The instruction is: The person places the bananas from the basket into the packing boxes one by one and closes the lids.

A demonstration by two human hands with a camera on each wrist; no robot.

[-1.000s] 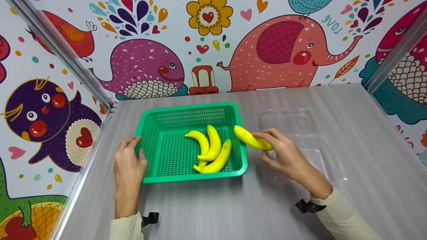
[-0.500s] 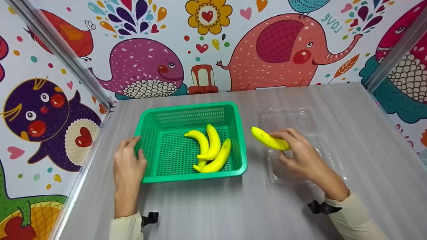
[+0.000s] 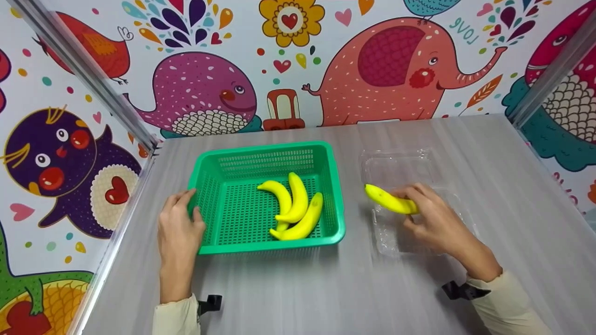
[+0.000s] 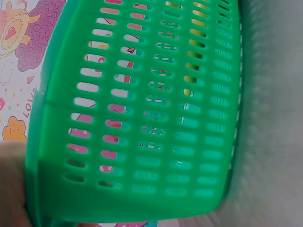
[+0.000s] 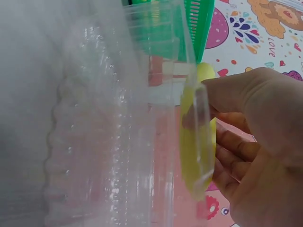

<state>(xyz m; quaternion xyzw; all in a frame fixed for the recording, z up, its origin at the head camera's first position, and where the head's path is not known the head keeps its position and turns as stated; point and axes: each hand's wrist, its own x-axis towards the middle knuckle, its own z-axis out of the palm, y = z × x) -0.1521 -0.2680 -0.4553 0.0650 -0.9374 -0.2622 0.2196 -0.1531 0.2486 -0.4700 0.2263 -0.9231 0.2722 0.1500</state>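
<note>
My right hand (image 3: 435,221) pinches a yellow banana (image 3: 389,200) between thumb and fingers, over the near half of a clear plastic clamshell box (image 3: 386,239) that lies opened out. In the right wrist view the banana (image 5: 189,156) shows through the box's clear wall (image 5: 203,127). On the left, my left hand (image 3: 179,228) holds the left rim of a green plastic basket (image 3: 267,248). Three bananas (image 3: 298,200) lie bunched in the right part of the basket. From the left wrist, the slotted basket side (image 4: 128,109) fills most of the view.
Both containers stand on a grey wood-grain table (image 3: 298,293), basket at left, box at right. Behind and to the left rise panels printed with cartoon animals (image 3: 386,70), joined by a metal corner post (image 3: 88,70). A black mount (image 3: 465,291) sits at my right wrist.
My right hand has carried the banana rightward from above the basket's right rim to above the clear box. The left hand and basket have stayed in place.
</note>
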